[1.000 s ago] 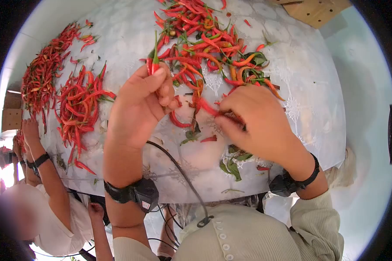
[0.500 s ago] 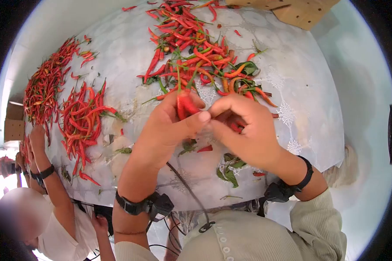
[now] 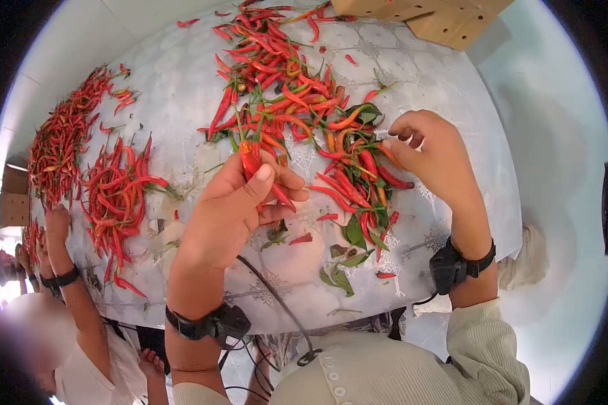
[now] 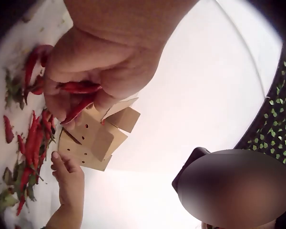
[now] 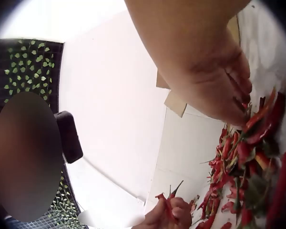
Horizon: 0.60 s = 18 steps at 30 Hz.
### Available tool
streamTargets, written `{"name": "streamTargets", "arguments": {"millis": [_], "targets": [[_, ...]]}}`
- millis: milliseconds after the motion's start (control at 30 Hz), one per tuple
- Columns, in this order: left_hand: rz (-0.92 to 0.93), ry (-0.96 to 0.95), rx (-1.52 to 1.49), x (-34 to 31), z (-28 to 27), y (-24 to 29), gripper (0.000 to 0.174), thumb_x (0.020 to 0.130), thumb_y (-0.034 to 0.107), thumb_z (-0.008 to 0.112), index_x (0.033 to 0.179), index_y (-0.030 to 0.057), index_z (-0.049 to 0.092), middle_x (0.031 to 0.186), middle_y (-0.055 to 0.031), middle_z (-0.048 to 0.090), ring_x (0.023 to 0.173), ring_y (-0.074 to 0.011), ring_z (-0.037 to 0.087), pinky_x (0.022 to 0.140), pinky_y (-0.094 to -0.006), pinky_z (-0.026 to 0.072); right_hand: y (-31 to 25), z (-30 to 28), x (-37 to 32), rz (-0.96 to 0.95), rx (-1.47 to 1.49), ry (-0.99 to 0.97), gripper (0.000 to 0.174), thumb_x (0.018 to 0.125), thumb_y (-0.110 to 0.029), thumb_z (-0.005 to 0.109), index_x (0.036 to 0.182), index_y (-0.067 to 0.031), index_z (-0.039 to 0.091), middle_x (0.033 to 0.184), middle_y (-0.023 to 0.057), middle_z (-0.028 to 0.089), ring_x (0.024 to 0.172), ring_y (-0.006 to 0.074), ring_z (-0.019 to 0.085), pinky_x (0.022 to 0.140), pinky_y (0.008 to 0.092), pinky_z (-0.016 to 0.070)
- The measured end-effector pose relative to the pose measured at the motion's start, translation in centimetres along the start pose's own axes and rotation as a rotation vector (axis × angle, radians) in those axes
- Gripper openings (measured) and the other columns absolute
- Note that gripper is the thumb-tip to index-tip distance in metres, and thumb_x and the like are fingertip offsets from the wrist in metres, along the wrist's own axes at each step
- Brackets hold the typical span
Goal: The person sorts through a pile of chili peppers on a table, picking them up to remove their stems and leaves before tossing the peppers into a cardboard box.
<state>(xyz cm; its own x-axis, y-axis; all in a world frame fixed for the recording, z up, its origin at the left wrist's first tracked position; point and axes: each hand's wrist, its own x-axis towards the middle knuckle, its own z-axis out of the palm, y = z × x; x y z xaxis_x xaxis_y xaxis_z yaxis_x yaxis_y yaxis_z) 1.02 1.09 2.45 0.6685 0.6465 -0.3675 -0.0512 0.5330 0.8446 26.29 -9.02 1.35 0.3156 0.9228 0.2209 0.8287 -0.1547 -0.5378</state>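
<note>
My left hand (image 3: 226, 202) grips a few red chili peppers (image 3: 249, 156) between thumb and fingers, green stems pointing up and away. Another red tip sticks out below its fingers; in the left wrist view, red chilies (image 4: 81, 87) lie across the curled fingers. My right hand (image 3: 439, 152) is over the right edge of the large chili pile (image 3: 297, 88), fingers loosely bent, thumb tip right at an orange-red chili (image 3: 392, 156). Just left of it lies a loose bunch of red chilies (image 3: 348, 187) with green leaves.
Two more chili piles, a small one (image 3: 125, 192) and a bigger one (image 3: 64, 142), lie on the left of the cloth-covered table (image 3: 202, 297). Another person's arm (image 3: 81, 283) reaches in at left. A cardboard box (image 3: 445, 23) stands at the far edge. Leaves (image 3: 337, 277) lie near the front.
The hands met in the middle half a second ago and have since parted. The left moved left with its chilies; the right moved right, and red chilies now lie where it was.
</note>
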Motion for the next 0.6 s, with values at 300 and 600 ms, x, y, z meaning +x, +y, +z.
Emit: {"name": "streamTargets", "arguments": {"millis": [300,600], "targets": [[-0.006,-0.116,-0.054,0.4,-1.3,0.0,0.015,0.092,0.016,0.054,0.101,0.0049,0.051,0.073,-0.001,0.051,0.058,-0.0083,0.045,0.056,-0.0251,0.0398,-1.9,1.1,0.4,0.183,0.315,-0.131,0.019,0.076,-0.012,0.066,0.093,-0.0047,0.059,0.077,0.0129,0.059,0.077,0.0308,0.058,0.07,0.0401,0.0461],[-0.027,-0.033,-0.022,0.3,-1.4,0.5,0.02,0.085,0.013,0.062,0.1,0.0038,0.053,0.065,0.0055,0.044,0.048,-0.0024,0.034,0.047,-0.0217,0.0303,-3.1,1.6,-0.5,-0.06,-0.077,-0.05,0.019,0.073,-0.016,0.069,0.084,-0.0035,0.06,0.081,0.0141,0.057,0.077,0.0323,0.056,0.067,0.0411,0.0454]]}}
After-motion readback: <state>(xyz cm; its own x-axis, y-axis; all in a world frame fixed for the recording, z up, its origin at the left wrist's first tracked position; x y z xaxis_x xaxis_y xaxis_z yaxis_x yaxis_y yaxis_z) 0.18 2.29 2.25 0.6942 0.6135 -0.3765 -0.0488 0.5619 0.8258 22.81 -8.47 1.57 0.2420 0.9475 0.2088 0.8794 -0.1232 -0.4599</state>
